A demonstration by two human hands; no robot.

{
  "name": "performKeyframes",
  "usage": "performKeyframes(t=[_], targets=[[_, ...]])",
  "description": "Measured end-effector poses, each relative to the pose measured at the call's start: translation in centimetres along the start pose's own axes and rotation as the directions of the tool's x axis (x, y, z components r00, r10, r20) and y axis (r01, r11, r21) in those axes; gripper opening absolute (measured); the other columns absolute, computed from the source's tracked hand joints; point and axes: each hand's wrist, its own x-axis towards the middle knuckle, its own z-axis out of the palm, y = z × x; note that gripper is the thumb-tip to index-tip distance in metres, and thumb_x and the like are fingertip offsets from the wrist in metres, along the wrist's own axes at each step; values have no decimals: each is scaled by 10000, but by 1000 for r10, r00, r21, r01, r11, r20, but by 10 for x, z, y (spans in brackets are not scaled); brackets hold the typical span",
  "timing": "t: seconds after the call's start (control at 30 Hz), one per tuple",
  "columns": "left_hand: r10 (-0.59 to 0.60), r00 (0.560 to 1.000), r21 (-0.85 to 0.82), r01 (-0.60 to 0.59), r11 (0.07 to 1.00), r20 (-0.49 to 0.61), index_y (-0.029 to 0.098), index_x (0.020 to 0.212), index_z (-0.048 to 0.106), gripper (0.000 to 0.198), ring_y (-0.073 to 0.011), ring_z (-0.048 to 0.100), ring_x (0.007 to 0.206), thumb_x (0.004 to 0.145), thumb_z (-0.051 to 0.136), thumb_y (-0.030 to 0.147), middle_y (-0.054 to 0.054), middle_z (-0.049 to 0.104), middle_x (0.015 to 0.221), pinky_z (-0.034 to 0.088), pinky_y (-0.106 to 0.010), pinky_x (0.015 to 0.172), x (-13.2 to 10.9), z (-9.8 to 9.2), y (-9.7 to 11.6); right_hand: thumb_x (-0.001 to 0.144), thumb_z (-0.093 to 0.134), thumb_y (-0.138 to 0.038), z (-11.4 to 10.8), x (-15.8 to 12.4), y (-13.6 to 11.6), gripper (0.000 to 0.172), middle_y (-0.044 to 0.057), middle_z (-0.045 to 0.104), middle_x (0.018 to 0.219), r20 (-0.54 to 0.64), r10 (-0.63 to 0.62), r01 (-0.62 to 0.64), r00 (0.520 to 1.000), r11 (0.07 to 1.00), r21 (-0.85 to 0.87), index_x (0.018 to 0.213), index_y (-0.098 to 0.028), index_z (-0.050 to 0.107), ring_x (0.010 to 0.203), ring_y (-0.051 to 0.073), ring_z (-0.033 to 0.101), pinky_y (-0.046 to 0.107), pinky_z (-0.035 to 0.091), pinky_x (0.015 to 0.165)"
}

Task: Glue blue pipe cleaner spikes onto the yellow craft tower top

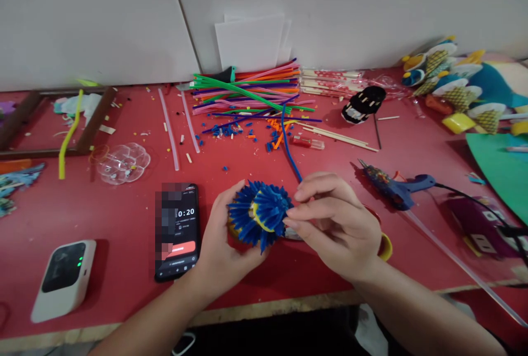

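Observation:
A round, ruffled craft piece of blue pipe cleaner with a yellow band (241,215) sits in my left hand (220,240), whose fingers and thumb curl round its left side and underside. My right hand (340,221) is closed at the piece's right edge, thumb and fingertips drawn together there. From behind those fingertips a long blue pipe cleaner (287,147) runs up and away over the table. Its lower end is hidden by the fingers. Partly covered by my right hand is a yellow ring-shaped thing (385,247).
Beyond my hands lie bundled coloured pipe cleaners (247,89) and cut scraps (274,135). A phone (177,235) and a white device (66,279) are left; a blue glue gun (396,185) with its cord is right. Further back stand a black fuzzy piece (363,104) and plush-like figures (462,83).

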Motion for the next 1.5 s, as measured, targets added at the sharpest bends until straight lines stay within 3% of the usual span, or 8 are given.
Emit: performKeyframes(t=[0.27, 0.43, 0.57, 0.7, 0.83, 0.97, 1.33, 1.5], targets=[[17, 1000, 11, -17, 1000, -6, 330, 1583, 429, 917, -355, 641, 1330, 770, 852, 296, -123, 596, 1460, 549, -578, 1132, 0, 1, -2, 872, 806, -121, 1, -1, -1, 176, 19, 655, 1006, -11, 39, -38, 999, 998, 54, 992, -233, 741, 967, 140, 647, 296, 574, 896], [-1, 999, -97, 6, 995, 48, 361, 1572, 430, 913, -321, 680, 1319, 782, 880, 272, -93, 627, 1471, 602, -492, 1099, 4, -1, 9, 932, 765, -239, 0, -5, 2, 302, 40, 696, 1066, -38, 129, -113, 991, 952, 286, 1227, -294, 735, 1030, 189, 653, 354, 568, 914], [-76, 977, -278, 131, 952, 200, 417, 1590, 397, 929, -298, 717, 1274, 811, 881, 274, -71, 624, 1496, 648, -419, 1028, 3, -5, 18, 1005, 672, -329, -9, -2, 8, 264, 50, 715, 1198, 74, 247, -254, 966, 870, 422, 1253, -322, 761, 1171, 202, 647, 372, 547, 1036], [-120, 914, -436, 296, 850, 388, 500, 1602, 334, 997, -285, 738, 1231, 807, 901, 294, -42, 655, 1427, 653, -410, 1011, 3, -8, 22, 1003, 670, -359, -17, 6, 13, 313, 40, 724, 1343, 261, 215, -327, 941, 779, 535, 1304, -321, 750, 1300, 208, 638, 384, 506, 1149], [-115, 869, -528, 392, 753, 481, 534, 1538, 377, 897, -259, 744, 1205, 841, 879, 274, -18, 654, 1420, 659, -376, 971, 5, -8, 23, 985, 697, -390, -15, 8, 12, 339, 40, 738, 1360, 380, 215, -420, 900, 664, 619, 1310, -307, 746, 1299, 207, 664, 368, 540, 1118], [-133, 847, -522, 433, 735, 515, 525, 1553, 295, 901, -203, 781, 1028, 880, 846, 291, -32, 676, 1390, 673, -325, 863, 4, -9, 21, 985, 691, -434, -4, 3, 9, 335, 57, 778, 1266, 368, 264, -450, 892, 602, 659, 1268, -270, 764, 1208, 198, 713, 340, 589, 1033], [-69, 874, -458, 317, 830, 480, 459, 1599, 343, 866, -347, 775, 1152, 886, 830, 398, -128, 658, 1461, 712, -486, 874, 10, -10, 15, 944, 749, -412, 7, -4, 9, 281, 40, 823, 1138, 180, 355, -384, 917, 670, 635, 1189, -279, 788, 1046, 165, 786, 287, 655, 904], [-53, 880, -480, 306, 822, 472, 385, 1628, 350, 892, -418, 608, 1416, 874, 786, 579, -164, 534, 1605, 654, -558, 1019, 11, -12, 17, 968, 726, -393, 8, -2, 9, 227, 53, 824, 1069, 155, 285, -323, 946, 783, 532, 1137, -264, 804, 986, 162, 787, 304, 650, 890]])
